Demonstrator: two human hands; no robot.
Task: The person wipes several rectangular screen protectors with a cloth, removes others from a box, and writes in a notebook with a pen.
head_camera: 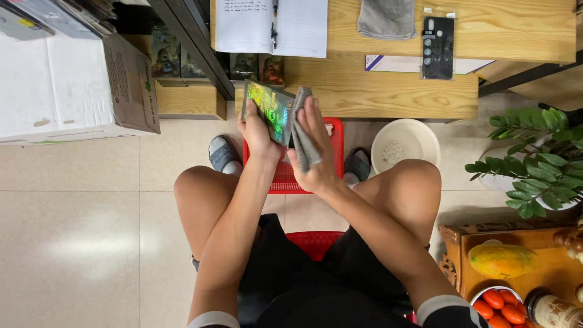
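Note:
My left hand (256, 130) holds a flat rectangular box (269, 110) with a colourful green printed face, tilted up in front of me. My right hand (314, 149) presses a grey cloth (302, 130) against the box's right side. Both hands are above a red plastic stool (331, 136) that stands on the tiled floor between my feet. I sit with bare knees apart on another red seat (313, 242).
A wooden table (388, 91) ahead carries an open notebook (270, 27), a folded grey cloth (387, 18) and a black device (438, 47). A cardboard box (73, 85) sits left; a white basin (405, 144), potted plant (534, 158) and fruit tray (516, 267) sit right.

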